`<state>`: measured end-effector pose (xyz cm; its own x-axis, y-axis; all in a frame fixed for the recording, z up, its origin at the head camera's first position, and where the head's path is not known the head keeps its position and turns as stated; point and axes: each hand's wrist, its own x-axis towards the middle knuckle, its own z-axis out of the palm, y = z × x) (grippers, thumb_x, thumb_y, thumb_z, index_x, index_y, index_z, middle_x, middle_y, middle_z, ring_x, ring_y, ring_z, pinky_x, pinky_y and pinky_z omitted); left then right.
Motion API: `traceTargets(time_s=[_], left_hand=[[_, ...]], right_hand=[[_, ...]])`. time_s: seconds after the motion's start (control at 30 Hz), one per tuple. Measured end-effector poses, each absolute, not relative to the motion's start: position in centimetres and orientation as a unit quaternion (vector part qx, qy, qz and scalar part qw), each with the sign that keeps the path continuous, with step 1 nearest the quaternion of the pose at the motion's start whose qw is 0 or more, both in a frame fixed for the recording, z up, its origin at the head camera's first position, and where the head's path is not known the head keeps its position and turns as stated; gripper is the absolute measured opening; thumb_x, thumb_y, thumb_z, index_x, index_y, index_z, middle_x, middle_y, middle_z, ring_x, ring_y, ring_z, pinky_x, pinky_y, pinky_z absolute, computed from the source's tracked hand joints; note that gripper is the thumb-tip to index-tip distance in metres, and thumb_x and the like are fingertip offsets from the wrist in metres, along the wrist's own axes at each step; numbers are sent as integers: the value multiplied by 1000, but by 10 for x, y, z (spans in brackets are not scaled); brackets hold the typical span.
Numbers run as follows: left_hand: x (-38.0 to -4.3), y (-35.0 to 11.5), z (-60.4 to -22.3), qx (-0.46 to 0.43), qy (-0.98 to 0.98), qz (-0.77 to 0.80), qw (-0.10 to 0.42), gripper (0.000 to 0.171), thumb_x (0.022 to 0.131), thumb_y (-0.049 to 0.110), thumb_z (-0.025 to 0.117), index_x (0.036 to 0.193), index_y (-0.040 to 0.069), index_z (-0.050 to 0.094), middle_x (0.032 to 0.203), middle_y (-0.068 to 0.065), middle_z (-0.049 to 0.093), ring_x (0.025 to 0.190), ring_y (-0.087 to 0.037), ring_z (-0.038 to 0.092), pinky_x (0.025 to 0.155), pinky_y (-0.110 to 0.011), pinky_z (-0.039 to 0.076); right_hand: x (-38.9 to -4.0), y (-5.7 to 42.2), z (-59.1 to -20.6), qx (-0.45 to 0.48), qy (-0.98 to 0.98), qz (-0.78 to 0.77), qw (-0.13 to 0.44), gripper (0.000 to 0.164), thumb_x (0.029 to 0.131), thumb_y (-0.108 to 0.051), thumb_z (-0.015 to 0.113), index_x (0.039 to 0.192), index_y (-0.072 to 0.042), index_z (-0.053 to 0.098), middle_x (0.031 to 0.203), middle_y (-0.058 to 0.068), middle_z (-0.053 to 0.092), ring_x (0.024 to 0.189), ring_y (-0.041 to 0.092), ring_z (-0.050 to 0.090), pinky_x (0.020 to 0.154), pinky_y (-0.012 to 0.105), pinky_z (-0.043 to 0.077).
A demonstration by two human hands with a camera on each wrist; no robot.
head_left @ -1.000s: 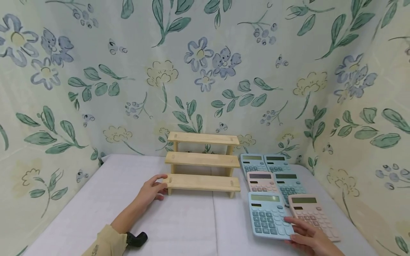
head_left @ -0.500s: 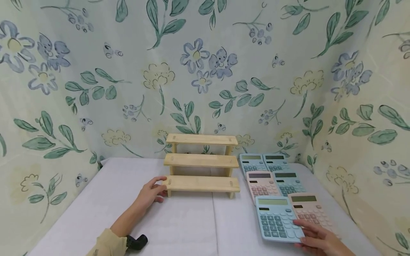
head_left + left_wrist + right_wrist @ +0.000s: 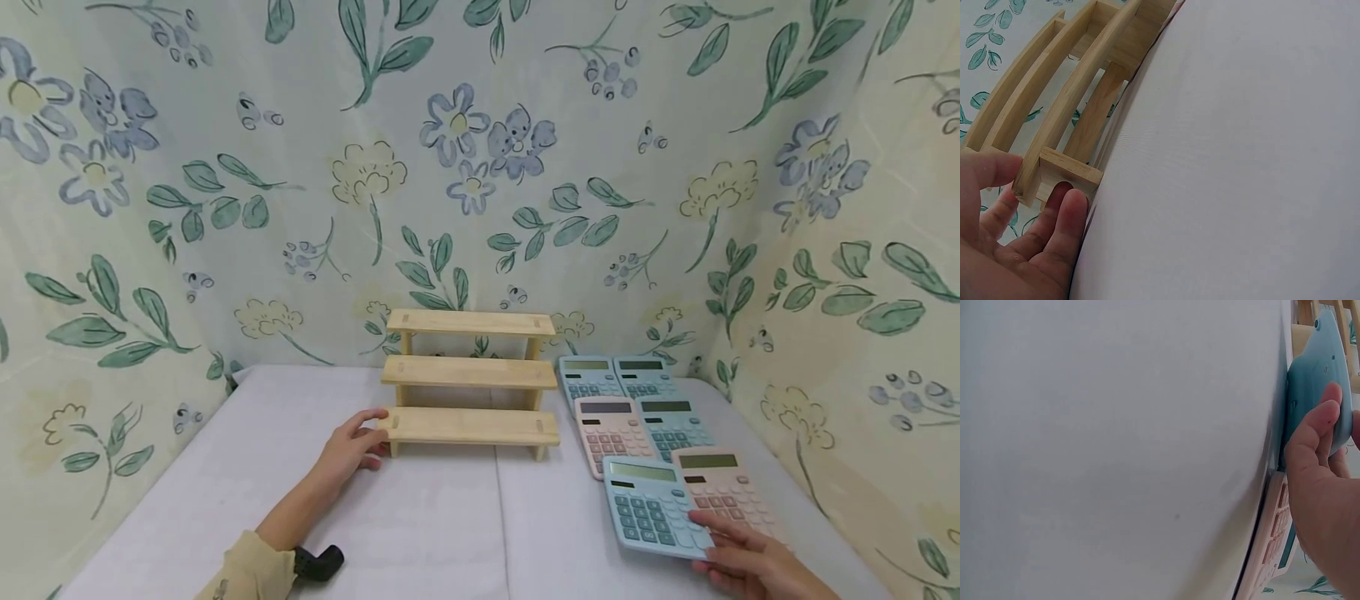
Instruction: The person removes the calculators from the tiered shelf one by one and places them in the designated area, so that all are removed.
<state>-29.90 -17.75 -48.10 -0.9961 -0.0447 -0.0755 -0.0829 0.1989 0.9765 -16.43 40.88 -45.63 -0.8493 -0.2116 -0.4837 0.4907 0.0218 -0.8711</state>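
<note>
A three-tier wooden display stand (image 3: pixel 471 427) rises at the back of the cloth-covered table. At the left end of its lowest board rests my left hand (image 3: pixel 351 450); in the left wrist view, its fingers (image 3: pixel 1005 172) grip that board end from above and below. My right hand (image 3: pixel 750 557) pinches a light blue calculator (image 3: pixel 654 510) by its lower right corner. The right wrist view shows this calculator's back (image 3: pixel 1316 378), tilted, with fingertips against it. It overlaps the left side of a pink calculator (image 3: pixel 727 492) in the head view.
Behind the held calculator lie another pink calculator (image 3: pixel 611 429) and several blue ones, such as the blue calculator (image 3: pixel 678 427) beside it. White cloth (image 3: pixel 442 517) covers the table. Floral curtains (image 3: pixel 465 250) stand close behind and along both sides.
My right hand has moved the blue calculator to the right, away from the stand and towards the front pink calculator, uncovering more of the pink one behind. My left hand keeps its place.
</note>
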Motion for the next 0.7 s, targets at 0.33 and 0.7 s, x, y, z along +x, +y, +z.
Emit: traceTargets(time_s=[0.33, 0.7], left_hand=[[-303, -179, -480, -41, 774, 631, 15, 42, 97, 20, 61, 139, 14, 55, 108, -12, 70, 86, -21, 64, 69, -32, 57], [-299, -178, -483, -41, 776, 630, 15, 42, 98, 21, 61, 139, 12, 55, 106, -11, 71, 85, -22, 64, 68, -33, 57]], right_hand=[[-171, 407, -459, 107, 717, -654, 215, 72, 91, -10, 71, 154, -4, 36, 149, 34, 42, 114, 24, 64, 103, 48, 50], [-172, 394, -467, 195, 823, -511, 152, 90, 73, -21, 87, 150, -5, 44, 138, 36, 51, 99, 28, 70, 86, 51, 56]])
